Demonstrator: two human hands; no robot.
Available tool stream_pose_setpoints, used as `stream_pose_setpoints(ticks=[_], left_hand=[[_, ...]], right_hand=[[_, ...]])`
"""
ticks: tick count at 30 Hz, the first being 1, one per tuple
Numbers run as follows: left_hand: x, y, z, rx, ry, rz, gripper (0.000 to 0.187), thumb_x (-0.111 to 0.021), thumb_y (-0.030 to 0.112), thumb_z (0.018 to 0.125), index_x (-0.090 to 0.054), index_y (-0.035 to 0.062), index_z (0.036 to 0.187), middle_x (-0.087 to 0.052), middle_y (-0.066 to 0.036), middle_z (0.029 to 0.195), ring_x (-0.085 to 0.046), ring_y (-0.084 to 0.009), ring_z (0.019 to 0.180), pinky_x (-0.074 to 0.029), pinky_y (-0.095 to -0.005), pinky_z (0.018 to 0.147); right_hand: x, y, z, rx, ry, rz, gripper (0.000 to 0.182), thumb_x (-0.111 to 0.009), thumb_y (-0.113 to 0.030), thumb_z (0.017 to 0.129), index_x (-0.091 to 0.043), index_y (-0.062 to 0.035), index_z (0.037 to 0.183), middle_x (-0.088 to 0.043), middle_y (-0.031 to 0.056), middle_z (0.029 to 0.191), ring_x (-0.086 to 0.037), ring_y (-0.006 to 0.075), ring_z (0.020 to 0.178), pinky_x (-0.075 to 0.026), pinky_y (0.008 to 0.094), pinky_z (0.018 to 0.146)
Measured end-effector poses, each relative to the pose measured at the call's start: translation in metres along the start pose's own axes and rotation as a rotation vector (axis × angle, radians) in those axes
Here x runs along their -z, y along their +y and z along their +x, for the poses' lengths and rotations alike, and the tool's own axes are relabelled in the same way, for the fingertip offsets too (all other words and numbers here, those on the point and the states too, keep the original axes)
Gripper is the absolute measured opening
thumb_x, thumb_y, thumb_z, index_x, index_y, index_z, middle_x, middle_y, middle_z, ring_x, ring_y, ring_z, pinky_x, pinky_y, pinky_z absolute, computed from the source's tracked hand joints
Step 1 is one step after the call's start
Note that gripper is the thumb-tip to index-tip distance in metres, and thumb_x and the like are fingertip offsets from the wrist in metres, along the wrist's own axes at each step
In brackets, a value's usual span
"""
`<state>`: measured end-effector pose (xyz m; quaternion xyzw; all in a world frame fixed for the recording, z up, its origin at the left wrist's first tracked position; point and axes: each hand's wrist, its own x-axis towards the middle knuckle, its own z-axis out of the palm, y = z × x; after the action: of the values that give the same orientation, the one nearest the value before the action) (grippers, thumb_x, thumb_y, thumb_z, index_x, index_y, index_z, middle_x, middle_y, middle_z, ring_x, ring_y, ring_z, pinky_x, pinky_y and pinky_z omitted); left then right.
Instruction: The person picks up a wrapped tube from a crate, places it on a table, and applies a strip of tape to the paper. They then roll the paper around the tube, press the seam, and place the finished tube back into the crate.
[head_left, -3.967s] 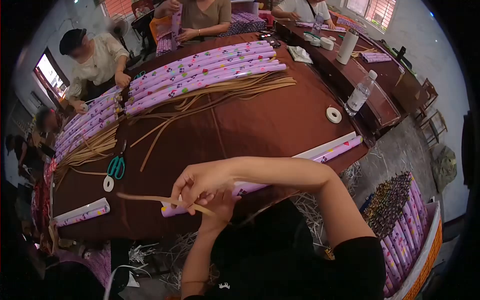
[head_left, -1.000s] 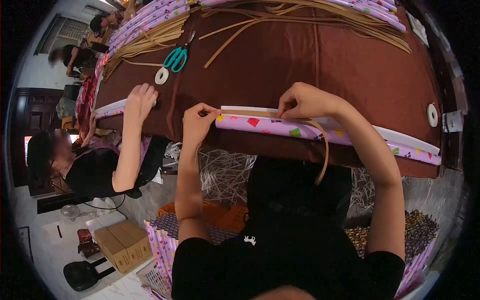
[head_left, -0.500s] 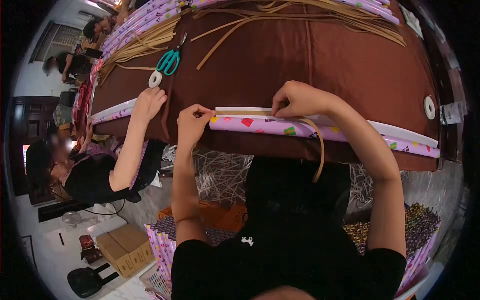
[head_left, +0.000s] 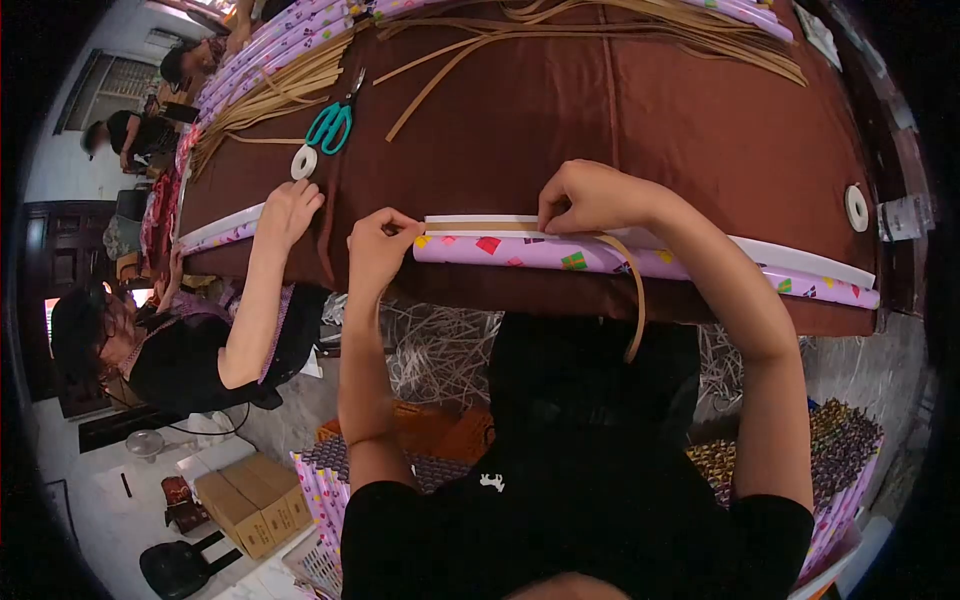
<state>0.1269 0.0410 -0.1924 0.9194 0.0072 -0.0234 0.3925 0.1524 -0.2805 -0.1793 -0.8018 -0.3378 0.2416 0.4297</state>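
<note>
A roll of pink wrapping paper [head_left: 545, 252] with coloured gift shapes lies along the near table edge, its white margin facing up. A tan strip [head_left: 480, 226] runs along that margin between my hands, and its loose end curls down over the roll past the table edge. My left hand [head_left: 380, 248] is closed in a pinch at the strip's left end, at the corner of the roll. My right hand [head_left: 590, 198] pinches the strip farther right, fingertips against the white margin. Part of the roll is hidden behind my right forearm.
Teal scissors [head_left: 330, 125] and a white tape ring [head_left: 304, 162] lie left of centre; another tape ring [head_left: 857, 208] is at the right. Tan strips [head_left: 450, 70] and more rolls [head_left: 280, 55] lie at the back. A co-worker's hand [head_left: 290, 212] rests near another roll.
The view has shifted slightly. Both hands keep their pinches at nearly the same spots on the strip. The co-worker's head has turned a little.
</note>
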Motion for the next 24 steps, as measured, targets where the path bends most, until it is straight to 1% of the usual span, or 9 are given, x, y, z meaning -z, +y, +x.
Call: stream_pose_setpoints(ticks=[4,6,7,9,10,12,14,22,24], left_hand=[[0.004,0.012,0.0,0.087,-0.03,0.084,0.018,-0.079,0.015,0.074,-0.069,0.0018,0.081,-0.063,-0.001,0.066,-0.056,-0.0093,0.063,-0.043,-0.0278,0.061],[-0.001,0.018,-0.005,-0.066,0.154,0.434,0.016,-0.074,0.014,0.078,-0.066,0.0048,0.088,-0.064,-0.004,0.08,-0.06,-0.0202,0.078,-0.043,-0.0377,0.076],[-0.004,0.026,-0.011,-0.067,0.154,0.436,0.016,-0.074,0.014,0.078,-0.066,0.0048,0.088,-0.064,-0.004,0.08,-0.06,-0.0202,0.078,-0.043,-0.0377,0.076],[-0.017,0.049,-0.028,-0.442,0.414,0.43,0.014,-0.066,0.011,0.081,-0.063,0.0071,0.095,-0.063,-0.007,0.095,-0.057,-0.0293,0.092,-0.039,-0.0443,0.084],[-0.028,0.062,-0.037,-0.549,0.401,0.461,0.014,-0.062,0.007,0.084,-0.062,0.0066,0.097,-0.062,-0.01,0.1,-0.057,-0.0301,0.092,-0.041,-0.0435,0.082],[-0.055,0.075,-0.055,-0.637,0.239,0.355,0.016,-0.063,0.008,0.082,-0.063,0.0039,0.098,-0.063,-0.011,0.099,-0.058,-0.0302,0.094,-0.044,-0.0433,0.083],[-0.082,0.077,-0.062,-0.725,0.236,0.365,0.018,-0.063,0.009,0.082,-0.063,0.0013,0.098,-0.063,-0.012,0.099,-0.059,-0.0304,0.097,-0.047,-0.0426,0.086],[-0.099,0.08,-0.064,-0.686,0.2,0.367,0.022,-0.062,0.013,0.083,-0.063,-0.0002,0.101,-0.062,-0.013,0.103,-0.058,-0.0302,0.096,-0.045,-0.0421,0.087],[-0.099,0.079,-0.064,-0.662,0.177,0.375,0.023,-0.061,0.015,0.085,-0.063,0.0,0.102,-0.061,-0.012,0.105,-0.057,-0.0302,0.095,-0.044,-0.0425,0.088]], right_hand=[[0.003,-0.006,-0.001,-0.022,-0.008,-0.006,0.016,-0.069,-0.01,0.077,-0.074,-0.0013,0.089,-0.072,0.0125,0.079,-0.068,0.0205,0.071,-0.052,0.0319,0.068],[0.003,-0.006,-0.001,-0.017,-0.015,-0.024,0.016,-0.069,-0.01,0.077,-0.074,-0.0012,0.089,-0.072,0.0129,0.079,-0.068,0.0207,0.071,-0.052,0.0317,0.068],[0.003,-0.005,0.0,-0.016,-0.013,-0.022,0.016,-0.069,-0.01,0.077,-0.074,-0.0012,0.089,-0.072,0.0129,0.079,-0.068,0.0207,0.071,-0.052,0.0317,0.068],[0.003,-0.004,0.0,0.013,-0.009,-0.02,0.016,-0.069,-0.009,0.077,-0.074,-0.0011,0.089,-0.071,0.0132,0.078,-0.068,0.0206,0.07,-0.052,0.0318,0.067],[0.002,-0.002,0.0,0.014,-0.01,-0.018,0.016,-0.069,-0.009,0.077,-0.074,-0.0011,0.089,-0.071,0.0132,0.078,-0.068,0.0206,0.07,-0.052,0.0318,0.067],[0.0,0.001,0.001,0.015,0.005,-0.014,0.015,-0.069,-0.009,0.077,-0.074,-0.0011,0.088,-0.071,0.0135,0.078,-0.068,0.0206,0.07,-0.052,0.032,0.068],[-0.001,0.001,0.001,0.014,0.003,-0.014,0.015,-0.069,-0.01,0.077,-0.074,-0.0012,0.088,-0.071,0.0134,0.078,-0.068,0.0205,0.07,-0.052,0.0322,0.067],[0.0,-0.001,-0.001,-0.04,-0.006,0.019,0.015,-0.07,-0.01,0.076,-0.073,-0.0005,0.087,-0.07,0.0122,0.077,-0.066,0.0214,0.067,-0.05,0.0327,0.064],[-0.001,0.003,0.001,-0.016,-0.028,0.021,0.015,-0.071,-0.012,0.076,-0.067,0.0002,0.085,-0.069,0.0117,0.075,-0.066,0.0215,0.067,-0.049,0.0339,0.062]])
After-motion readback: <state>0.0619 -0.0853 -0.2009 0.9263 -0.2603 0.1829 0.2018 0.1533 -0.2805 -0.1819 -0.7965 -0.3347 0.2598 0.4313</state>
